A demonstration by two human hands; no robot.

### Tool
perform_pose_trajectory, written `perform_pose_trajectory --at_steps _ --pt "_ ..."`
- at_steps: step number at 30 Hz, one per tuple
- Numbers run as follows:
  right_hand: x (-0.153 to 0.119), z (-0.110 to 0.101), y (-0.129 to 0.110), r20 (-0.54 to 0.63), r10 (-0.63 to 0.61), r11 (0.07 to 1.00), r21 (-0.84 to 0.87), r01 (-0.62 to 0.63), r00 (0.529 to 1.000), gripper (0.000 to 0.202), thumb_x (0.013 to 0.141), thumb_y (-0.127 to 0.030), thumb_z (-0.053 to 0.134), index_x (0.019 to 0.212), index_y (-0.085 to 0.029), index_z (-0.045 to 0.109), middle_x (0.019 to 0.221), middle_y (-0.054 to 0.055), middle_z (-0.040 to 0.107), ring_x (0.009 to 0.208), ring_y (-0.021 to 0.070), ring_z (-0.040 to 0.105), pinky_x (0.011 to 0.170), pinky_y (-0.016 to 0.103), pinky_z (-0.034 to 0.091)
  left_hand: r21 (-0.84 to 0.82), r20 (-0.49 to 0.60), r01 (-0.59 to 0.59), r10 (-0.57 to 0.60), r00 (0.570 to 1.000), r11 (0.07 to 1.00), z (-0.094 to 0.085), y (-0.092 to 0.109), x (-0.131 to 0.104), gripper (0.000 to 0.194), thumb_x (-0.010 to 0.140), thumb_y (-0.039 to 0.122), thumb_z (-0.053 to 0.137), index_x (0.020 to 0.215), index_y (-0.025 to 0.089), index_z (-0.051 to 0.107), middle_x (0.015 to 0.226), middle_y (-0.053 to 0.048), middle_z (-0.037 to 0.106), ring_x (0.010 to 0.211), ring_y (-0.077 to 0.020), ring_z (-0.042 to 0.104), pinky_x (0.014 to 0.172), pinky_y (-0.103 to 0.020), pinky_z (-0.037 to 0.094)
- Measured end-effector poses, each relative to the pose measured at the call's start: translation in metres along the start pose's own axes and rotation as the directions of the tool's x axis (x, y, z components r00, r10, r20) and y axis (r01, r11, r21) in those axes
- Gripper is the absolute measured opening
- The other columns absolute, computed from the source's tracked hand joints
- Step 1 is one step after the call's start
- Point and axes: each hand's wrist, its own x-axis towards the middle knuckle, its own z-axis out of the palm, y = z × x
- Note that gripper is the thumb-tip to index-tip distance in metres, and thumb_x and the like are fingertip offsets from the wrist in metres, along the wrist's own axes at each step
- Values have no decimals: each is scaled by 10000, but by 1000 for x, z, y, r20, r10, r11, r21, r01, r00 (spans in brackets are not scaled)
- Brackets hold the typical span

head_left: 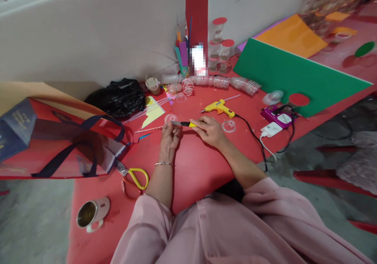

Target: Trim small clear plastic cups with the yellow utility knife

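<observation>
My right hand is closed round the yellow end of a black and yellow knife, whose blade points left. My left hand pinches a small clear plastic lid upright, and the blade meets it at the fingertips. Just beyond my right hand lies a yellow glue gun, nozzle to the left. Another clear lid rests flat right of that hand. A striped straw lies left of my left hand.
Yellow-handled scissors, a mug and a large bag are at the left. Stacked clear cups line the back. A purple power strip with cables and a green board stand right.
</observation>
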Motion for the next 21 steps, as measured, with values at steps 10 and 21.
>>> perform_pose_trajectory --at_steps 10,21 --pt "0 0 0 13 8 998 -55 -7 1000 371 1044 -424 560 1390 -347 668 1017 57 668 894 191 606 815 353 481 24 4 -21 21 1000 999 -1 2 0 328 794 250 889 730 176 576 598 73 445 513 -35 338 471 -142 311" --pt "-2 4 -8 10 20 993 -117 -19 1000 386 1057 -438 528 1414 -355 648 1035 65 673 923 200 596 808 353 452 20 -73 -56 57 996 998 1 4 -2 407 802 175 866 675 174 479 569 78 388 497 -37 328 465 -129 331"
